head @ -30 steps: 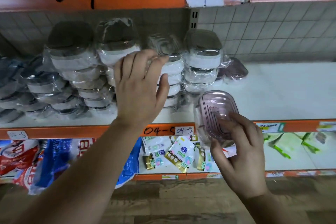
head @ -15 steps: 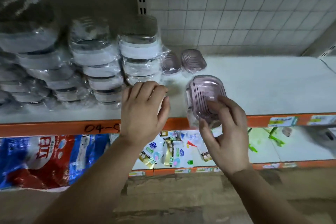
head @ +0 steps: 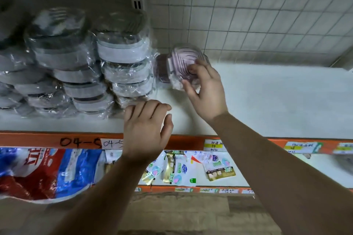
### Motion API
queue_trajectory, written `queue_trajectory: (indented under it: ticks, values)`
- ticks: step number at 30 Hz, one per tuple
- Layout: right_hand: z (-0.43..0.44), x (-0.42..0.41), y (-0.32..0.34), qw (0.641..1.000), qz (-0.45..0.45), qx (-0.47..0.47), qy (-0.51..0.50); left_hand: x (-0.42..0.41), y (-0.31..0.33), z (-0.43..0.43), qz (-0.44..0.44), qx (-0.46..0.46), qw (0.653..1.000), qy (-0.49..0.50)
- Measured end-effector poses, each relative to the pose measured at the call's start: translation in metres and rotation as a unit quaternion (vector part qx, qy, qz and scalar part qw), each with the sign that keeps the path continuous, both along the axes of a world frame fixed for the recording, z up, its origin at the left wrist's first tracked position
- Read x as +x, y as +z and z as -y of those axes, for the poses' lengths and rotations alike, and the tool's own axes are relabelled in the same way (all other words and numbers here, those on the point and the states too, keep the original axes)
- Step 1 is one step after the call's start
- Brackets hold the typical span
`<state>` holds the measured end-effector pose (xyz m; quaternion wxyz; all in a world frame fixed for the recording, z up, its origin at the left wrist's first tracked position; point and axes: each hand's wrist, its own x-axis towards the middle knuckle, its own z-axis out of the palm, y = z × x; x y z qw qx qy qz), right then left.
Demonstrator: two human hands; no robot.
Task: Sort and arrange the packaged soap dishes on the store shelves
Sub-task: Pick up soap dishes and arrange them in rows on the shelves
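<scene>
My right hand [head: 205, 89] grips a wrapped purple soap dish [head: 181, 63], tilted on edge, at the back of the white shelf [head: 277, 101]. It is held against another purple soap dish [head: 162, 68] that stands by the stacks. Several stacks of wrapped grey-and-white soap dishes [head: 122, 57] fill the shelf's left part. My left hand [head: 146, 129] hovers over the shelf's front edge with loosely bent fingers and holds nothing.
The shelf's orange front rail [head: 187, 142] carries price labels and the marking 04-5. Below it lie a red-and-blue bag [head: 44, 173] and several small sachets [head: 179, 170]. A tiled wall [head: 248, 11] backs the shelf; its right part is bare.
My right hand carried the purple soap dish from the shelf's front edge to the back, beside the other purple dish. My left hand drew back from the stacks toward the front edge.
</scene>
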<state>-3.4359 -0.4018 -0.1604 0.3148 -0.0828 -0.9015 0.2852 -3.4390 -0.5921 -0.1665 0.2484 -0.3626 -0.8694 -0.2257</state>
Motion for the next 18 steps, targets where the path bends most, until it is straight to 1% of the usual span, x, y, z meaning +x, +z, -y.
queue_trajectory:
  ticks: [5, 9, 14, 18]
  values:
    - [0.006, -0.047, -0.004, 1.0, 0.026, 0.0, 0.001, -0.006, -0.008, 0.001, 0.002, 0.004, 1.0, -0.001]
    - [0.01, -0.069, -0.01, 0.998, 0.059, 0.005, 0.007, -0.009, -0.017, 0.009, -0.017, 0.007, 1.0, -0.021]
    - [0.012, -0.077, -0.012, 0.997, 0.076, 0.028, 0.016, -0.011, -0.024, 0.014, -0.007, -0.007, 1.0, -0.027]
    - [0.015, -0.075, -0.012, 0.996, 0.068, 0.054, 0.016, -0.01, -0.026, 0.014, 0.002, -0.01, 0.999, -0.031]
